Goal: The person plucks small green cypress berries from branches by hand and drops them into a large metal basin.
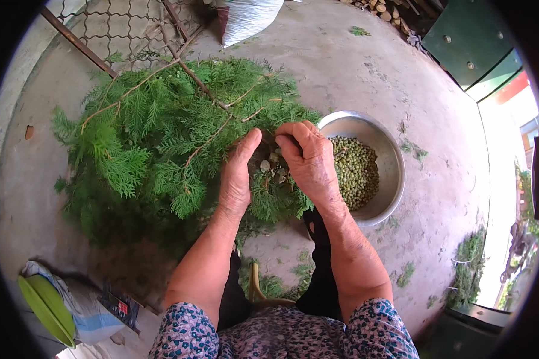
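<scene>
Branches lay in one big heap, mainly at ten o'clock and reaching in to the center; how many separate ones, the tangle hid. They looked light for their bulk, the fronds soft and springy, the wood stiff; a bare stem at eleven o'clock would likely give the surest hold, since the thin tips seemed apt to tear and shed. Of the two hands, the left hand stood just off center toward nine o'clock, thumb raised and held away, its other fingers out of sight, so whether it gripped anything I cannot tell. One white sack stood at twelve o'clock. Near the center hung one cluster of pale pods, several, too jumbled to count surely; small and firm-looking, they would probably suit a fingertip grip. Beside them the right hand had its thumb and curled fingers pressed together, anything between them hidden. One metal bowl sat at three o'clock, partly filled with countless green pods.
</scene>
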The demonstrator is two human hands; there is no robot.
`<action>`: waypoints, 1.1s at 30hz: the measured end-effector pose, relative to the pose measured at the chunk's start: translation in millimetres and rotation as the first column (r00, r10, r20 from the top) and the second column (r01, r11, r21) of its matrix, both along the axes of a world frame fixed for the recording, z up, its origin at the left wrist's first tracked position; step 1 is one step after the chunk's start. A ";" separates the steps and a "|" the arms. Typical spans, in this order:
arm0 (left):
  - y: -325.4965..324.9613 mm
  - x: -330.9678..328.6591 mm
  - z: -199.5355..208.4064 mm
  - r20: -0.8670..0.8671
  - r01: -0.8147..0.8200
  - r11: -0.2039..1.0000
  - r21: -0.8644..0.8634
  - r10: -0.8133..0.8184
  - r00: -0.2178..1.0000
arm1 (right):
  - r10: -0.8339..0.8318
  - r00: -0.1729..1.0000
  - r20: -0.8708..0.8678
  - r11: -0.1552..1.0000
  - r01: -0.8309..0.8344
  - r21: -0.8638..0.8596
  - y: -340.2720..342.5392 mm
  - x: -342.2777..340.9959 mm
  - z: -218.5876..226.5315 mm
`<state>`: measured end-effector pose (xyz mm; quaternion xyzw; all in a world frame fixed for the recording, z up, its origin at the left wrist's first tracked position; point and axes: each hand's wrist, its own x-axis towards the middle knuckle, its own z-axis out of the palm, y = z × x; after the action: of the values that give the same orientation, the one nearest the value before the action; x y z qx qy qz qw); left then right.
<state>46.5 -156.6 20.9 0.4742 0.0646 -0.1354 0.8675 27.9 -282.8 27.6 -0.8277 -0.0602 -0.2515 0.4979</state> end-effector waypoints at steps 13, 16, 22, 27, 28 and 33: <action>-1.0 0.8 -7.6 0.189 -0.191 0.943 0.273 0.142 0.972 | 0.195 0.939 -0.284 0.824 0.001 0.566 0.3 -1.5 -3.5; 5.5 1.9 -7.6 0.161 -0.173 0.948 0.268 0.133 0.978 | 0.290 0.937 -0.196 0.456 0.045 0.889 -4.6 2.4 5.5; 5.2 -0.3 -0.7 0.087 -0.171 0.970 0.176 0.157 0.984 | 0.354 0.876 -0.327 0.701 -0.017 0.713 -16.5 -2.6 6.9; 9.6 0.6 -1.9 0.056 -0.111 0.983 0.149 0.104 0.993 | 0.266 0.922 -0.280 0.855 -0.091 0.510 -0.8 1.0 -2.6; 10.5 0.4 -2.1 0.027 -0.093 0.987 0.130 0.090 0.996 | 0.268 0.913 -0.308 0.836 -0.061 0.545 0.3 0.7 -2.2; 10.3 -0.1 -0.7 0.006 -0.030 0.994 0.106 0.029 1.000 | 0.357 0.853 -0.380 0.698 0.027 0.716 -1.7 -2.5 2.6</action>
<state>46.4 -146.4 20.2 0.5190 0.0765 -0.1178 0.8432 25.4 -284.5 30.1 -0.6035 0.0909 0.0113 0.7921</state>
